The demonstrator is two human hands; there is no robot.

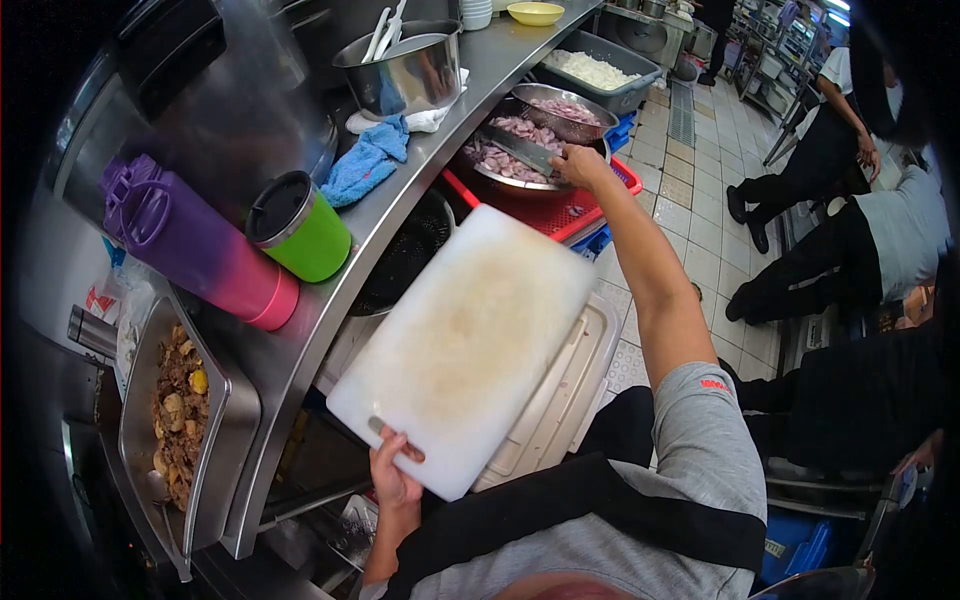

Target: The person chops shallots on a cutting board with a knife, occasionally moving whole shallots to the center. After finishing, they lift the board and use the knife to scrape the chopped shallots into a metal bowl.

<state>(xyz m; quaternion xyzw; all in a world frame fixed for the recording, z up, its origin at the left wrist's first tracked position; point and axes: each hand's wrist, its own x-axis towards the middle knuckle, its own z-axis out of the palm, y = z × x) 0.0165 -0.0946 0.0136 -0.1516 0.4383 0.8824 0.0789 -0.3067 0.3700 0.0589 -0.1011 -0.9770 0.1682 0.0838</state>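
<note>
Hands grip smooth rectangular plastic board (465, 345), steel cleaver (520, 152).

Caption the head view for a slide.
Left hand grips a white cutting board; right hand holds a knife over bowls.

A long steel tabletop (470, 110) runs up the left, away from the left hand (395, 478). On it, up-left of that hand, stand a green cup (300, 238) and a purple-pink bottle (195, 240) beside it. Farther off lie a blue cloth (368, 160), a steel pot (405, 72) and a yellow bowl (536, 13).
</note>
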